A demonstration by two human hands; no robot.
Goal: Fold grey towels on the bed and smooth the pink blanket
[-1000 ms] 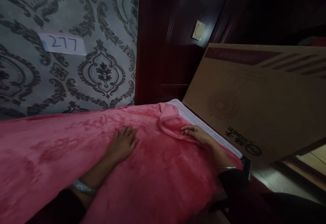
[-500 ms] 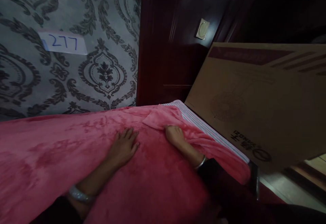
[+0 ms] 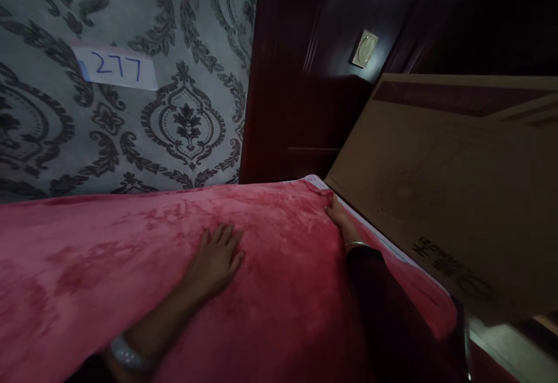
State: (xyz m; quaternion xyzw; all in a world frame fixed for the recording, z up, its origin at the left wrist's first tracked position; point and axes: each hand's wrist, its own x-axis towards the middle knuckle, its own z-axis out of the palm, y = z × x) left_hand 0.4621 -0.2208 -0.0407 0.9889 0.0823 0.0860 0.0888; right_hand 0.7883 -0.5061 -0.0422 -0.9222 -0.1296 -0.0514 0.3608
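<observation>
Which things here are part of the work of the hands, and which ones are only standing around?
In use:
- pink blanket, spread flat
- left hand, palm flat on it
- right hand, at its far corner
- striped sheet beneath

Only around:
- cardboard box, leaning beside the bed
- paper label "277" on the wallpaper
- dark wooden door

Right hand (image 3: 339, 215) fingers — tucked out of sight at blanket (image 3: 131, 267) corner.

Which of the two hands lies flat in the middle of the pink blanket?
The left hand, fingers spread flat mid-blanket. The right hand instead reaches the blanket's far corner beside the cardboard box.
</observation>
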